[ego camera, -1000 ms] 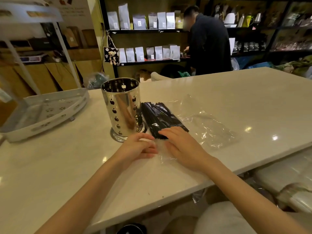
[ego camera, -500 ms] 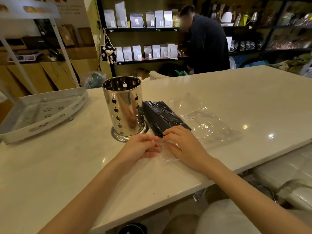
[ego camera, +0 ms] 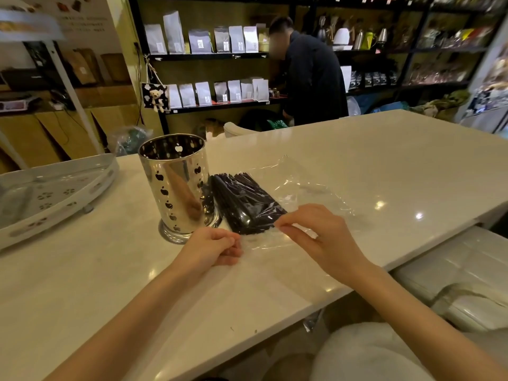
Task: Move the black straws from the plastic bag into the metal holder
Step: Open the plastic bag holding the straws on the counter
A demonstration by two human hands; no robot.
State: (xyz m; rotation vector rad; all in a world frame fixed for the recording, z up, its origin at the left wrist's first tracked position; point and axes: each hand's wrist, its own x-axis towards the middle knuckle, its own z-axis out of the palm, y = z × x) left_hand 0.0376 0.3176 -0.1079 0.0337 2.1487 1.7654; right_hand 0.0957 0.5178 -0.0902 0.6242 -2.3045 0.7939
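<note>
A bundle of black straws [ego camera: 244, 202] lies inside a clear plastic bag [ego camera: 302, 193] on the white counter. Just left of it stands the shiny metal holder [ego camera: 176, 182], upright, with apple-shaped cut-outs. My left hand [ego camera: 211, 247] rests on the counter at the bag's near left corner, fingers curled and pinching the plastic edge. My right hand [ego camera: 316, 237] is raised slightly, thumb and forefinger pinching the bag's near edge beside the straw ends. The two hands are apart, with the bag's mouth stretched between them.
A white perforated tray [ego camera: 55, 193] sits at the counter's left. A person in dark clothes [ego camera: 310, 75] stands behind the counter at shelves of pouches. The counter's edge [ego camera: 412, 257] runs close on my right, with a white seat [ego camera: 467, 270] below.
My hands have moved apart: the right one lifted and shifted right off the straws while pinching the bag's edge. The left stays near the holder's base.
</note>
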